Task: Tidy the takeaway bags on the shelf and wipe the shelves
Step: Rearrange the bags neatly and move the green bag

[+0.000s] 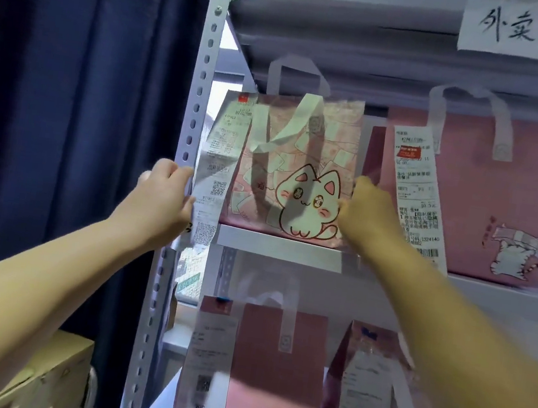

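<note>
A pink takeaway bag with a cartoon cat [299,173] stands on the upper shelf board [282,245] at the left end. A long receipt [214,175] hangs from the bag's left edge. My left hand [161,199] grips the bag's left side at the receipt, beside the shelf post. My right hand [368,214] holds the bag's right edge. One white handle of the bag is flopped forward across its front. A second pink bag [488,207] with a receipt stands to the right on the same shelf.
Two more pink bags with receipts [250,374] [369,391] stand on the shelf below. The perforated metal post [193,117] frames the left side. A dark blue curtain [67,106] hangs at left, a cardboard box [53,377] below it. A handwritten paper sign [534,30] is fixed above.
</note>
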Motion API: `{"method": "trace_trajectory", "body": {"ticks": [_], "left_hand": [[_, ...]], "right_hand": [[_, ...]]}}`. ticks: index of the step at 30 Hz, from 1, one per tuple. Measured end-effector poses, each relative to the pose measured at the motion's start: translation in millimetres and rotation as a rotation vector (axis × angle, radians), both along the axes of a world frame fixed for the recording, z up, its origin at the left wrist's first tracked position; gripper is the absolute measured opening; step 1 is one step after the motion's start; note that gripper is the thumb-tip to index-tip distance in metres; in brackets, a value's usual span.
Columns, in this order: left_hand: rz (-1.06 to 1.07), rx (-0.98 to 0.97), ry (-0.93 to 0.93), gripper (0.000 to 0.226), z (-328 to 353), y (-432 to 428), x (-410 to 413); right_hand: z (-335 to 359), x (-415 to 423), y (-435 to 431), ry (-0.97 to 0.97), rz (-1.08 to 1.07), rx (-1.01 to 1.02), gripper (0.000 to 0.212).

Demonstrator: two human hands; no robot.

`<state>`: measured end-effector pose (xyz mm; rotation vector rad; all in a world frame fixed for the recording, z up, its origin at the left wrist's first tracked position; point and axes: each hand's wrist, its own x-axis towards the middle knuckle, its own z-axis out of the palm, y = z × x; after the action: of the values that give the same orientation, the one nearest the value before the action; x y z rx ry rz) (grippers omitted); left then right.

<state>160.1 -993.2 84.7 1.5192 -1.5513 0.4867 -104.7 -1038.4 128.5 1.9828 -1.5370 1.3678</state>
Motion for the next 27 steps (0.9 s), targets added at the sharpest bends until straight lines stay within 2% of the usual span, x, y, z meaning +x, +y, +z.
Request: {"method": "trace_trajectory", "body": {"ticks": [11,17,23,27], "left_hand": [[-0.094,-0.03,0.008,0.041,6,-10,12],[-0.218,-0.045,0.067,0.037,10,-4,15],[-0.329,-0.219,0.097,0.022,8,16,21],[-0.384,-0.257,0.19,0.016,2,31,24]], "right_hand": [[-1,-7,11,-0.219,-0.086,-0.122,0.021],[-5,-11,31,-0.33,-0.02,-0.157,0.013],[-14,-5,55,-0.425,0.114,-0.219,0.01],[-18,1,76,-0.382,0.109,-0.344,0.016]]}}
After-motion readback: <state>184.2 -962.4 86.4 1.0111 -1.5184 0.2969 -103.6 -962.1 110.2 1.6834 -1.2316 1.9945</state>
